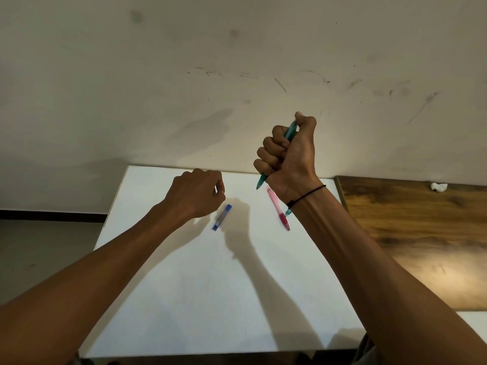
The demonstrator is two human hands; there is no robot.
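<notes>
Teal pen (291, 130) is gripped in the raised right hand (288, 156), barrel mostly hidden by the fist; left hand (196, 193) is seen from behind, fingers curled, contents indiscernible; blue tube (222, 217) lies just beside it on white table (184, 285); pink pen (278, 208) is partly covered by the right wrist.

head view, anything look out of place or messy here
A crumpled white scrap lies alone at the far edge of the wooden table, like litter. The wall bears dark scuffs and smears. Nothing else stands out.
</notes>
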